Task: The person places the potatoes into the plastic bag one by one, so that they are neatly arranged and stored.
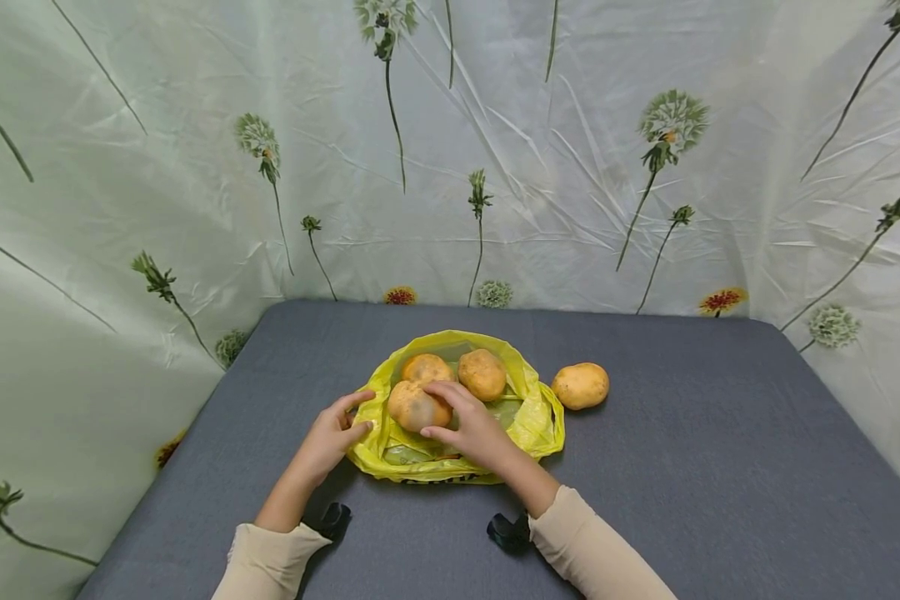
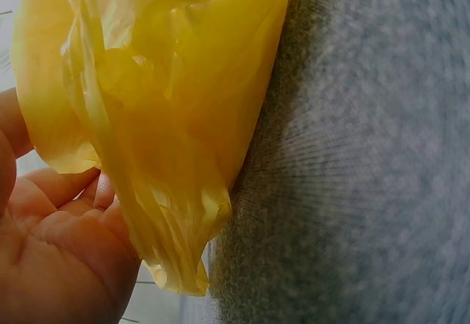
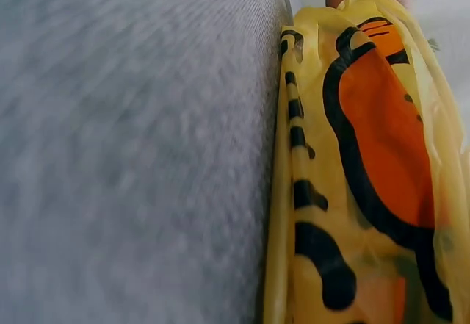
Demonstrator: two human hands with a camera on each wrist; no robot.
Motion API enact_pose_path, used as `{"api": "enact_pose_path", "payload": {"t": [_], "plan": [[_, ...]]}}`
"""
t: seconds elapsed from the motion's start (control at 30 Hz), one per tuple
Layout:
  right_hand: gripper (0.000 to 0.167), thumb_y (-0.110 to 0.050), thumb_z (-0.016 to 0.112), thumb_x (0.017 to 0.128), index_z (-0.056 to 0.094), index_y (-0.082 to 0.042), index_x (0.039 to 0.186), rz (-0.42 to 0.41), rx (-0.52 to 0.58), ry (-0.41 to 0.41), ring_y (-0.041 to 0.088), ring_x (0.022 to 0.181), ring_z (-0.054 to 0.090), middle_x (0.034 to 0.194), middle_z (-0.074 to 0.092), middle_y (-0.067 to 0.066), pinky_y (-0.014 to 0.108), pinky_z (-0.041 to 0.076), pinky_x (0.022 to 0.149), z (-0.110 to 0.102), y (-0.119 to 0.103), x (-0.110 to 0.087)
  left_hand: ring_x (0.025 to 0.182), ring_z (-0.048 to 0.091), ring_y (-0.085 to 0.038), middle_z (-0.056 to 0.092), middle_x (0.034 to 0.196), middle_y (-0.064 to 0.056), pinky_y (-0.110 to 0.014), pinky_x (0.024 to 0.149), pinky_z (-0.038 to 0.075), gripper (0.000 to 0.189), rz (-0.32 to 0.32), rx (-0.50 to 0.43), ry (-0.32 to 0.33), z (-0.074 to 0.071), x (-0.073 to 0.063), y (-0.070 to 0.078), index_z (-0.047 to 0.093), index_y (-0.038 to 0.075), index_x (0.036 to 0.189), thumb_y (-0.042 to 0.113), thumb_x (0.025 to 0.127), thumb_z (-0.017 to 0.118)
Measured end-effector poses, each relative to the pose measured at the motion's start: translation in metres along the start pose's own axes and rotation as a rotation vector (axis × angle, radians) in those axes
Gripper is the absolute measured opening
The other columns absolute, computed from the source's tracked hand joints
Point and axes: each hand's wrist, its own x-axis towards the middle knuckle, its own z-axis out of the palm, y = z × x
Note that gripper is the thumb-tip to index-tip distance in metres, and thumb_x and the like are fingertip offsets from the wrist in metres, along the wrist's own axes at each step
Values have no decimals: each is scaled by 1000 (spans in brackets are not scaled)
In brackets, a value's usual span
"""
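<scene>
Work looks partway, I'd judge: three in, one out.
From the left, the left hand meets the rim of the yellow bag, thumb and forefinger parted; pinching that thin, crinkled plastic or merely touching, I can't tell. The bag gapes wide, its near wall glossy, with orange-and-black print. Inside, the near potato, lumpy and rounded, isn't released yet; behind it sits the back-left potato. And here's the right hand, fingers and thumb curled round the near potato! Beyond, the back-right potato, dull-skinned, nearly round. Just outside on the woven-looking grey table, the lone potato, a smoother oval, remains to be dealt with, I reckon.
</scene>
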Motion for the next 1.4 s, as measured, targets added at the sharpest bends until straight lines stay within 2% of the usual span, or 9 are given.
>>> {"api": "enact_pose_path", "payload": {"t": [0.13, 0.63, 1.03, 1.2, 1.4], "plan": [[55, -24, 69, 78, 48, -8, 126, 49, -6, -38, 14, 118, 40, 127, 46, 5, 33, 35, 94, 4, 0, 1, 50, 37, -12, 41, 62, -5, -24, 44, 34, 46, 6, -2, -3, 0, -1, 1, 48, 5, 127, -1, 82, 58], [55, -27, 67, 81, 45, -14, 130, 120, -74, -143, 15, 115, 43, 128, 43, 1, 33, 36, 92, 11, -2, 4, 51, 39, -13, 43, 65, -7, -24, 45, 35, 47, 18, -20, -8, -1, -1, 0, 47, 4, 127, -2, 82, 58], [56, -25, 68, 80, 46, -7, 128, 116, -35, -110, 16, 117, 41, 127, 44, 4, 34, 33, 95, 6, -5, 3, 53, 40, -13, 44, 66, -7, -24, 46, 36, 47, 19, -22, -13, 0, -1, 2, 46, 3, 128, -1, 82, 57], [56, -19, 70, 79, 46, -2, 127, 68, -14, -68, 20, 119, 39, 128, 45, 10, 36, 33, 96, -1, -8, 3, 53, 41, -13, 44, 66, -7, -23, 46, 36, 47, 19, -34, -17, -1, -1, 2, 46, 3, 128, -1, 83, 57], [56, -18, 70, 78, 46, -3, 127, 34, -18, -7, 20, 117, 42, 126, 46, 7, 36, 36, 93, -15, -13, 0, 53, 42, -13, 45, 66, -7, -23, 46, 37, 47, 26, -39, -24, 0, -1, 1, 45, 3, 128, -1, 83, 57]]}}
